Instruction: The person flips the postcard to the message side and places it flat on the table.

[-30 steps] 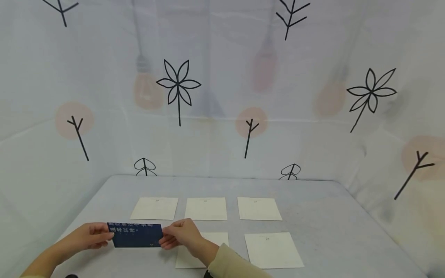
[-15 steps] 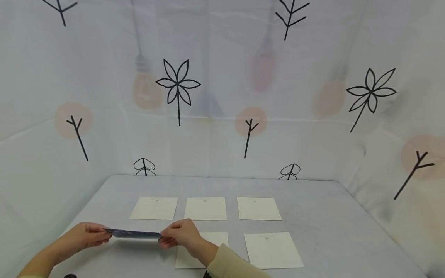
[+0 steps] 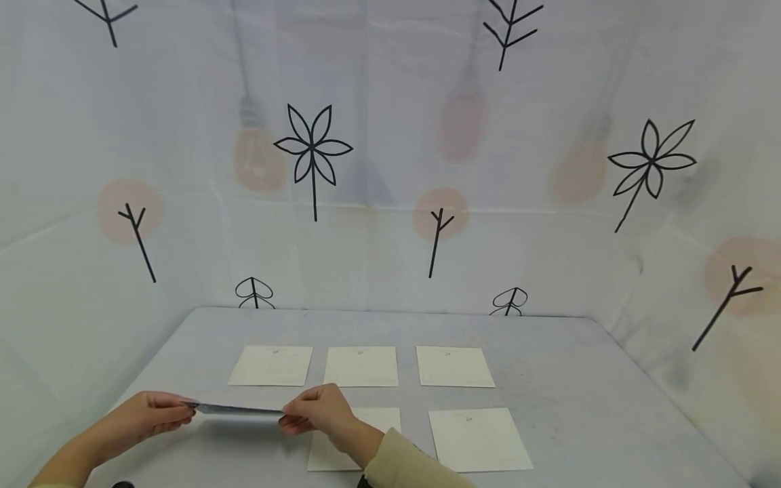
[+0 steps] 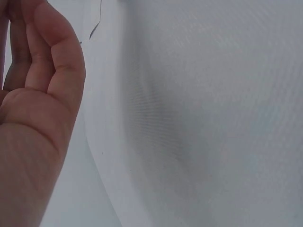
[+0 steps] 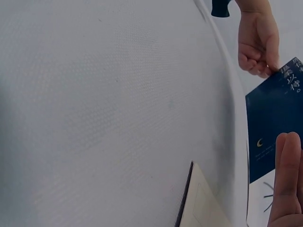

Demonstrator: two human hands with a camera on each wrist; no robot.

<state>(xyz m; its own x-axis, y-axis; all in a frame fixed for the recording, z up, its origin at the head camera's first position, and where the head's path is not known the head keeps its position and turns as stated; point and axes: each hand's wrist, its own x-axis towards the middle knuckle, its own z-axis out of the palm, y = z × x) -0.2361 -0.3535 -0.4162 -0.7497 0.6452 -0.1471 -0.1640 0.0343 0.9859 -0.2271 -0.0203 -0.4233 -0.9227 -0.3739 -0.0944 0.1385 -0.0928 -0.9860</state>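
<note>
A postcard-like dark blue card (image 5: 272, 116) with white characters and a small crescent moon is held up between both hands. In the head view the card (image 3: 234, 409) is tipped almost edge-on, over the table. My left hand (image 3: 143, 419) pinches its left end, and my right hand (image 3: 323, 413) pinches the right end. The left wrist view has the left hand (image 4: 42, 80) at its left edge, fingers curled, the card out of sight. In the right wrist view, fingers of the right hand (image 5: 288, 179) overlap the card's lower corner.
Three pale cards lie in a back row: left (image 3: 271, 366), middle (image 3: 361, 367) and right (image 3: 455, 367). Nearer lie a card (image 3: 478, 440) and another (image 3: 329, 454) partly behind the right forearm. A white plant-print cloth (image 3: 378, 257) encloses the pale table (image 3: 579, 393).
A second ago the card's blue printed face showed in the head view. Both hands have tilted it flat, so mostly its edge shows. Hands stay nearly in place; the laid cards have not moved.
</note>
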